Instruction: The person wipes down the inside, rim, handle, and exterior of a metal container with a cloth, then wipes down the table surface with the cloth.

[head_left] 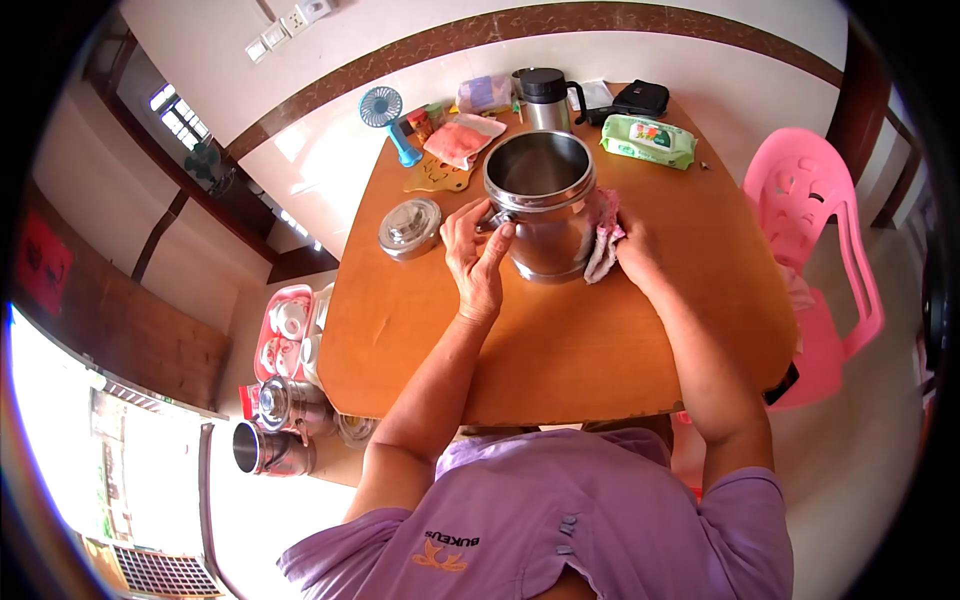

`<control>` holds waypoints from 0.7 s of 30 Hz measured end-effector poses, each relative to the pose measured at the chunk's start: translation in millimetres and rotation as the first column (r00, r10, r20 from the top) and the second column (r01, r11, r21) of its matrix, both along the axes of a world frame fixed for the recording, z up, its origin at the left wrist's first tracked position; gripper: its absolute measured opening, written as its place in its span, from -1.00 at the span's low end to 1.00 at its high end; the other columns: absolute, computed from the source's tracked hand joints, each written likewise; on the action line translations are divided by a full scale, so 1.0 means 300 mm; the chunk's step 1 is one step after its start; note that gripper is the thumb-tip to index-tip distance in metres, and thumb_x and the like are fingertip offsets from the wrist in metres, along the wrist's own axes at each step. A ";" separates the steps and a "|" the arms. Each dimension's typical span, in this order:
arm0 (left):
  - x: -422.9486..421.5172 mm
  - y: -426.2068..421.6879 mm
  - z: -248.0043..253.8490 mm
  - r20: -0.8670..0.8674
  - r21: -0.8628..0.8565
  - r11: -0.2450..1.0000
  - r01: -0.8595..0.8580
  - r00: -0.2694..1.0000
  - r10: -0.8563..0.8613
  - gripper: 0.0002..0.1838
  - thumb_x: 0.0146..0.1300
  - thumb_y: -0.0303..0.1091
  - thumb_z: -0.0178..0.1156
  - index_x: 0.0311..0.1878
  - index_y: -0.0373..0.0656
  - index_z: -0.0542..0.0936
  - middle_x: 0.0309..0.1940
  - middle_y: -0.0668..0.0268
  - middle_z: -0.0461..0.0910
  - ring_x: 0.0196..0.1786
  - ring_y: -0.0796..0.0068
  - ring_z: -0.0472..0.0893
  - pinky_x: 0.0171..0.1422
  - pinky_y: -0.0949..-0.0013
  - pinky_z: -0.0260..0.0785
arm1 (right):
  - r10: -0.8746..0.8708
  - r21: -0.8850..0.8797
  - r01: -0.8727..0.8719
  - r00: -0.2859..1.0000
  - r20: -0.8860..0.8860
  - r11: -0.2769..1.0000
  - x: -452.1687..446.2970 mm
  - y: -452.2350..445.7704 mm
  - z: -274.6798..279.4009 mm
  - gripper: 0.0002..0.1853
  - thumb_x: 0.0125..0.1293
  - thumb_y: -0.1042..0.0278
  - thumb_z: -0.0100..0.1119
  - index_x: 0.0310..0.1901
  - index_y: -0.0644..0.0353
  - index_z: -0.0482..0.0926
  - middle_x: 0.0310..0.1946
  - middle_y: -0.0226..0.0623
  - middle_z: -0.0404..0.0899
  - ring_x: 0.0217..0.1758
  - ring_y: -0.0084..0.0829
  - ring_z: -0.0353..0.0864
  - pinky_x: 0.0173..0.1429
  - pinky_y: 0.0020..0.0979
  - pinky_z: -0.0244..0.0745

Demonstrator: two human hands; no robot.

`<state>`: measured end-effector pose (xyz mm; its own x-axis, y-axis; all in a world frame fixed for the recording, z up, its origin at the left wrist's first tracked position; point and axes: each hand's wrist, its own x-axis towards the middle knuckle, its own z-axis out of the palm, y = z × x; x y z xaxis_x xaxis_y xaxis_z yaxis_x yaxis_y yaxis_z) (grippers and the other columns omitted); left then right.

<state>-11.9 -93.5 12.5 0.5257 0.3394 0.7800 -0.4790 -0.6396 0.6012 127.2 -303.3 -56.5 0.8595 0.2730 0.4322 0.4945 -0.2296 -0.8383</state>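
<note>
Here the left hand (472, 255), half curled, grips the side of a shiny cylindrical stainless-steel pot (550, 240) upright on the brown wooden table (570, 350), the right hand (636, 248) bunches a pink-and-white cloth (602, 255) against its wall, the round silver lid (410, 228) already off, wiping seemingly underway, how much remains unclear!

Right hand (636, 243): we cannot see all its fingers; the cloth (603, 252) and steel pot (552, 235) hide some.
Steel pot: its outer far side is out of our sight.
Black-lidded flask (546, 102): the steel pot's rim hides its base from us.
Green packet (650, 145): we find its print too small to read.
Dark object (936, 300), far right: the round edge cuts it off.
</note>
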 end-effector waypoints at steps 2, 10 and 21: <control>-0.006 0.009 0.011 -0.006 0.011 0.997 -0.075 0.997 0.075 -0.55 0.29 -0.13 0.38 0.09 -0.26 0.62 0.06 0.15 0.53 0.17 0.23 0.44 0.18 0.29 0.37 | -0.038 -0.044 0.037 0.999 -0.016 0.998 0.002 -0.004 -0.007 -0.71 0.38 0.16 0.15 0.08 0.00 0.60 -0.13 -0.06 0.71 -0.03 0.00 0.69 0.01 -0.11 0.53; -0.073 -0.052 0.171 -0.332 -0.385 0.919 -0.084 0.942 -0.053 -0.43 0.27 0.13 0.27 0.08 -0.20 0.63 -0.34 0.33 0.60 -0.38 0.57 0.55 -0.45 0.47 0.36 | -0.075 -0.029 0.074 0.996 -0.056 0.997 -0.068 -0.011 0.072 -0.77 0.39 0.17 0.13 -0.06 0.05 0.65 -0.22 -0.05 0.70 -0.14 0.03 0.69 -0.10 -0.09 0.53; -0.067 0.052 0.340 -0.830 -0.512 0.835 -0.199 0.366 -0.422 0.20 0.05 0.62 0.11 0.53 -0.15 0.16 0.00 -0.20 0.45 -0.22 -0.13 0.71 -0.32 -0.13 0.56 | 0.076 0.212 -0.062 0.995 -0.061 0.975 -0.054 0.007 0.048 -0.83 0.37 0.36 0.11 -0.12 0.17 0.66 -0.32 -0.06 0.70 -0.27 -0.09 0.70 -0.13 -0.19 0.54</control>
<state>-31.9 -77.8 114.4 0.8337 0.3370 -0.4374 0.4989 -0.1203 0.8583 111.2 -301.1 -42.2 0.8711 0.2420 0.4273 0.4431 -0.0125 -0.8964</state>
